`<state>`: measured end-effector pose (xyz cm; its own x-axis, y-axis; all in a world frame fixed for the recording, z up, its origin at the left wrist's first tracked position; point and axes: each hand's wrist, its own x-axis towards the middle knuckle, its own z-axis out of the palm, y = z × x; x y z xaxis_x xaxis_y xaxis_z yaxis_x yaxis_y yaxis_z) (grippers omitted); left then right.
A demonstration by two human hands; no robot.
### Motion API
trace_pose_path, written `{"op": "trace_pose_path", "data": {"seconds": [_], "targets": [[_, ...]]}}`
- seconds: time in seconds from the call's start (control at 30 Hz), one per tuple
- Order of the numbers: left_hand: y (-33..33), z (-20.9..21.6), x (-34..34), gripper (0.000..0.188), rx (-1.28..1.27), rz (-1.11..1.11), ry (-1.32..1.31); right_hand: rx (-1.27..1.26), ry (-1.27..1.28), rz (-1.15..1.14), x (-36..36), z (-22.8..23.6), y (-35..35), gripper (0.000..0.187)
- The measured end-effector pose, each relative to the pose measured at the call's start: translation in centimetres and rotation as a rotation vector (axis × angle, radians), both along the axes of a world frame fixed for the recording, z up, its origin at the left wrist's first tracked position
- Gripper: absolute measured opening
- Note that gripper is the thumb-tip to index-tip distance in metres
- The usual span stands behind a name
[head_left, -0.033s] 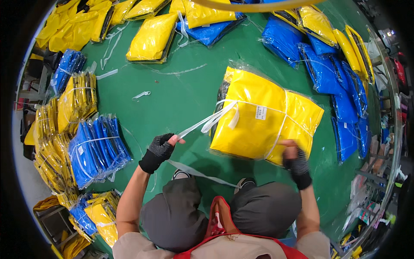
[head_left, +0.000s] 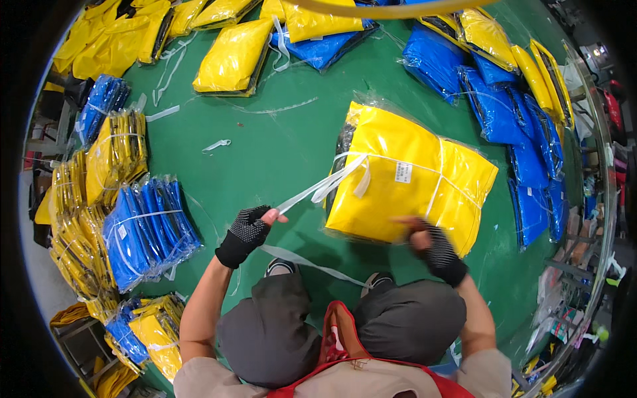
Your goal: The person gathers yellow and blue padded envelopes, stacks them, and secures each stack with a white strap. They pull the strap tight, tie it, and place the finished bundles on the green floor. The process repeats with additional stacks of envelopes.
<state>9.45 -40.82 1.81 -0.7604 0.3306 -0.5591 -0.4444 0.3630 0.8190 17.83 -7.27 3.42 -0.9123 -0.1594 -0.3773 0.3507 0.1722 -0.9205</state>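
Observation:
A yellow bundle of flat clear-wrapped packs (head_left: pixel 391 192) lies on the green floor in front of me. White plastic tape (head_left: pixel 436 192) crosses it in two directions, and a small white label sits on its top. In a half-fingered dark dotted glove, my left hand (head_left: pixel 249 233) is closed on the loose ends of the tape (head_left: pixel 312 190), drawn out from the bundle's left side. My right hand (head_left: pixel 434 245), gloved likewise, hovers over the bundle's near edge. Its fingers are smeared by motion, so their grip is unclear.
Tied blue packs (head_left: pixel 149 229) and yellow packs (head_left: pixel 119 152) stand along the left. More yellow packs (head_left: pixel 232 56) lie at the far side, and blue packs (head_left: pixel 494 109) line the right. A loose strip of tape (head_left: pixel 308 264) trails near my shoes. Tape scraps (head_left: pixel 217 144) dot the green floor.
My right hand has moved left along the bundle's near edge. My left hand stays almost in place with the tape ends.

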Motion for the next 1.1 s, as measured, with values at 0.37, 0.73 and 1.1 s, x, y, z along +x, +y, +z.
{"op": "trace_pose_path", "data": {"seconds": [0.37,0.73,1.1], "targets": [[-2.7,-3.0,-2.4,0.032,0.204,-0.070,-0.168,0.152,0.267,-0.097,-6.4,0.5,-10.7,0.036],[1.0,-8.1,-5.4,0.038,0.633,-0.214,-0.474,0.182,0.009,-0.467,-3.4,-0.6,-4.3,0.012],[-2.5,-3.8,-3.0,0.031,0.487,-0.051,-0.331,-0.106,-0.266,-0.139,-3.1,0.3,-10.8,0.045]]}}
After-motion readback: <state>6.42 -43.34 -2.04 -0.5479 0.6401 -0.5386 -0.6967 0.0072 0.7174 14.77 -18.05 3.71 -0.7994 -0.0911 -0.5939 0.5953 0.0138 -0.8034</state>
